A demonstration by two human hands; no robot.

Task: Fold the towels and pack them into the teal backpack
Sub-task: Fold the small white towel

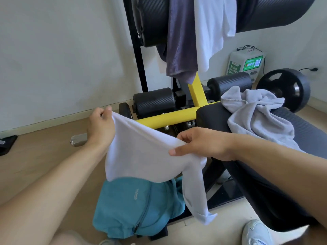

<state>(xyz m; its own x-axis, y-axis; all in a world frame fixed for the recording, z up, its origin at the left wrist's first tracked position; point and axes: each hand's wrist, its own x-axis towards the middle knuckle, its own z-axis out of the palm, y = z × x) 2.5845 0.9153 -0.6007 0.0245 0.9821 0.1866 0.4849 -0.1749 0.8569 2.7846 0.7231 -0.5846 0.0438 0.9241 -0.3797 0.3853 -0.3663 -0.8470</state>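
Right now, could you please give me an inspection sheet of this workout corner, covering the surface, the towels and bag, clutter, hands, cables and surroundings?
Surface: black bench pad on the right; wooden floor below.
Job's things: white towel held stretched above the teal backpack, which lies on the floor; grey towel crumpled on the bench; purple towel and second white towel hang over the upper roller pad.
Clutter: metal cylinder on the floor; weight plate behind the bench.
Hands: left hand grips one towel corner; right hand pinches the towel's edge.
Cables: black cable along the right wall.
Surroundings: white walls; green-labelled box in the corner.
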